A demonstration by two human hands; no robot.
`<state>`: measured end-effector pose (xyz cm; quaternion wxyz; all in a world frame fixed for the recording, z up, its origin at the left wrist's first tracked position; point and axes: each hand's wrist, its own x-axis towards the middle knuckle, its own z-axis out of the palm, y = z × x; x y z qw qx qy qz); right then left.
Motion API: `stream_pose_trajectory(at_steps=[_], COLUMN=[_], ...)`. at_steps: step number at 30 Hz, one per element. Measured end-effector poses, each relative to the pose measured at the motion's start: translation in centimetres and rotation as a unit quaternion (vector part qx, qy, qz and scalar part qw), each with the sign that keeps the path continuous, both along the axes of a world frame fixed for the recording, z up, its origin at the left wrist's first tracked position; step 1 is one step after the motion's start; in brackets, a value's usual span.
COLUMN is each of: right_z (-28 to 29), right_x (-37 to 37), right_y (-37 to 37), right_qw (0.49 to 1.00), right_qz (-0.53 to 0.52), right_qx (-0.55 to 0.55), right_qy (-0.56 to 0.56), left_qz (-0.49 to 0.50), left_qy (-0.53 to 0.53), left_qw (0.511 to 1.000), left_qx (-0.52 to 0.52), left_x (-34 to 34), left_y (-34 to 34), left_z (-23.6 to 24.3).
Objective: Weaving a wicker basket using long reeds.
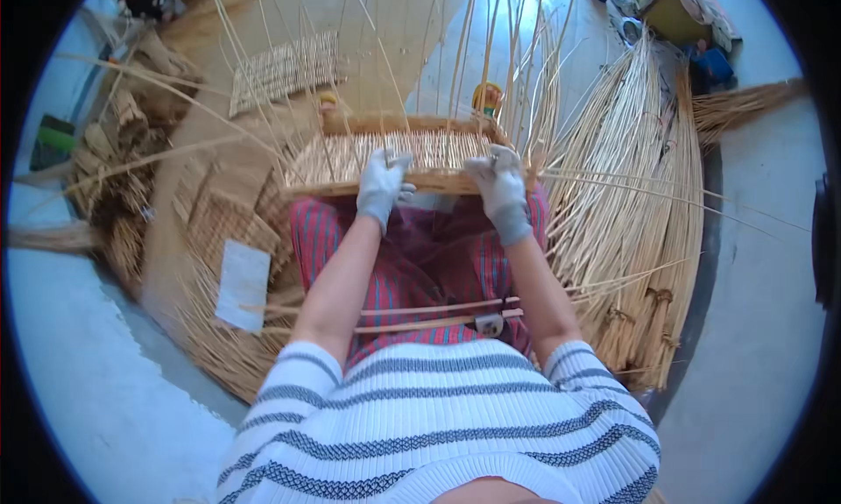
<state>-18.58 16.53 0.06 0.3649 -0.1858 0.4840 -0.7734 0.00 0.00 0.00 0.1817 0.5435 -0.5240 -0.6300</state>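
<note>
Hands: Left hand (382, 186) and right hand (502, 187), in pale gloves, are closed over the near edge of a woven basket (429, 149), the left around mid-edge, the right close to the right corner; how firmly they press cannot be told.
Lap: Red striped trousers (320, 241) show just nearer than the basket, which sits at the knees.
Near rim: Thick, tan and apparently stiff, it looks the soundest place to take hold, one hand toward each end.
Weave: Close-set pale strands suggest a light, springy, dry body, unlikely to slip under gloves but liable to flex if pressed mid-panel.
Far rim: Raised above the weave, it should serve as a second firm hold.
Uprights: Long thin rods (384, 48) rise from the basket and fan out; they are probably whippy, the most fragile part, and poor handles.
Right: Loose reeds (613, 188) lie spread beside the basket.
Far left: A flat woven panel (289, 70) rests on the floor, apart from the basket.
</note>
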Motion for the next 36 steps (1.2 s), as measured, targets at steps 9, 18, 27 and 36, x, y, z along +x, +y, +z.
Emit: stream_pose_trajectory(at_steps=[9,18,27,36], right_z=[2.8,4.7,4.8,2.3], right_x=[-5.4,-7.7,-0.1,-12.1], right_y=[-1.8,-6.1,0.7,6.7], right_qw=[0.969,0.952,0.852,0.962], right_qz=[-0.077,-0.052,-0.116,-0.217], right_qx=[0.13,-0.078,0.216,0.158], right_qy=[0.193,0.292,0.463,0.042], left_qz=[-0.218,-0.12,0.014,0.107], left_qy=[-0.018,0.01,0.13,0.24], left_qw=[0.971,0.99,0.987,0.947], left_qx=[0.099,0.073,0.091,-0.186], left_x=[-7.0,-6.8,-11.2,-11.1], left_y=[1.5,2.4,4.0,4.8], left_z=[3.2,2.6,0.7,3.6])
